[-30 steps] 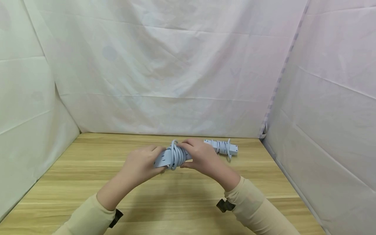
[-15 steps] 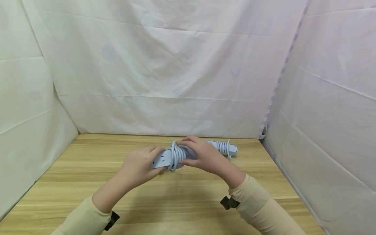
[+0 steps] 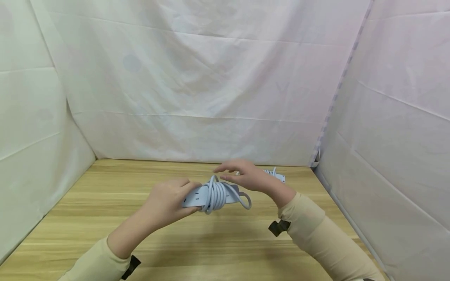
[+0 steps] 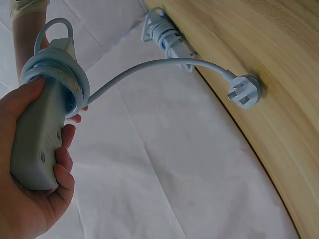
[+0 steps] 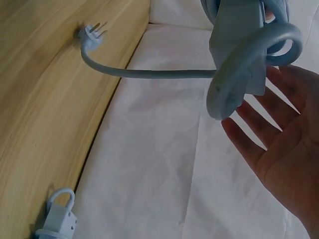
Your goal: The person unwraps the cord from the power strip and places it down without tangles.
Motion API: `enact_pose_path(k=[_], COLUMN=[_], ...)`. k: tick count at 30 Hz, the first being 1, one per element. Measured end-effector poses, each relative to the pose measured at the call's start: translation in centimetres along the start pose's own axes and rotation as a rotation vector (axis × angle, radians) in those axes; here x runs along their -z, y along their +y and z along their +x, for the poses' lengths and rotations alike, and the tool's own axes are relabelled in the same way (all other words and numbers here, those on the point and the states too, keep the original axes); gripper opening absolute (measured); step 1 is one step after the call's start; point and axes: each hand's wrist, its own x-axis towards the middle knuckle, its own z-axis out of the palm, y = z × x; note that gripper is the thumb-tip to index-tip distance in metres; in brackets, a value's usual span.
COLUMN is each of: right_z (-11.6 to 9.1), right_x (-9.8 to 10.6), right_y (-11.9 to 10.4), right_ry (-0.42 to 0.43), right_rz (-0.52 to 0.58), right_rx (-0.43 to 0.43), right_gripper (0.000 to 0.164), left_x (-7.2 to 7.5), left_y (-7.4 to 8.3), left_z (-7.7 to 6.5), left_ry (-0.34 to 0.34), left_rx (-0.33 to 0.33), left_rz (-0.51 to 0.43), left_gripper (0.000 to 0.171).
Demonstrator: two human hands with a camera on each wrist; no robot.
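My left hand [image 3: 168,198] grips one end of a pale blue power strip [image 3: 195,197] and holds it above the table. Its cord [image 3: 218,195] is wound in several turns around the middle, with a loose loop [image 3: 247,202] sticking out at the right end. From the coil the cord runs out to a plug [image 4: 245,92] with three prongs, seen in both wrist views over the wood. My right hand [image 3: 247,176] is just behind and above the strip's right end, fingers extended and spread. In the right wrist view its fingertips are right by the strip's end.
A second power strip [image 3: 280,177], its cord wrapped around it, lies at the back right of the wooden table [image 3: 147,242], partly hidden behind my right hand. White cloth [image 3: 197,97] hangs behind the table and along both sides.
My right hand has let go of the strip's right end and moved up and back, its fingers straightening. The loose cord loop there has come into view. My left hand keeps its grip.
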Motion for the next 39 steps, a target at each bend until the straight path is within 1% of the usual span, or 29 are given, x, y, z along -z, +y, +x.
enact_pose_path(k=[4,7,12,16,19,24,31,34,36,39], right_z=[0.6,1.0,1.7,1.9,2.0,2.1,1.7,1.5,1.3,0.9], right_x=[0.3,0.7,1.2,1.3,1.4,1.6,1.2,1.1,1.0,0.9], right_y=[-0.2,-0.6,-1.3,-1.4,-1.3,-1.5,-1.9,-1.9,-1.8,-1.6], right_ry=[-0.103,-0.157,-0.188,-0.193,-0.197,-0.187,-0.112,-0.079,-0.059,-0.035], right_rz=[0.016,0.022,0.006,-0.027,-0.037,-0.068,-0.223,-0.27,-0.285,-0.292], right_rx=[0.012,-0.016,-0.05,-0.038,-0.017,0.027,0.109,0.147,0.174,0.213], right_gripper=[0.032,0.029,0.024,0.02,0.017,0.015,0.012,0.009,0.008,0.006], left_x=[0.0,0.0,-0.1,-0.3,-0.3,-0.5,-0.7,-0.7,-0.8,-0.8], left_y=[-0.1,-0.1,-0.1,-0.2,-0.2,-0.5,-0.9,-1.2,-1.4,-1.6], left_z=[0.0,0.1,0.1,0.1,0.0,-0.2,-0.4,-0.5,-0.6,-0.8], left_ry=[0.0,-0.019,-0.034,-0.038,-0.063,-0.103,-0.116,-0.128,-0.135,-0.147], left_rx=[-0.016,-0.015,-0.013,-0.014,0.013,0.085,0.172,0.217,0.242,0.26], left_rz=[-0.006,-0.009,-0.015,-0.015,-0.005,0.021,0.022,0.013,0.004,0.006], left_gripper=[0.05,0.051,0.051,0.05,0.05,0.051,0.052,0.051,0.05,0.051])
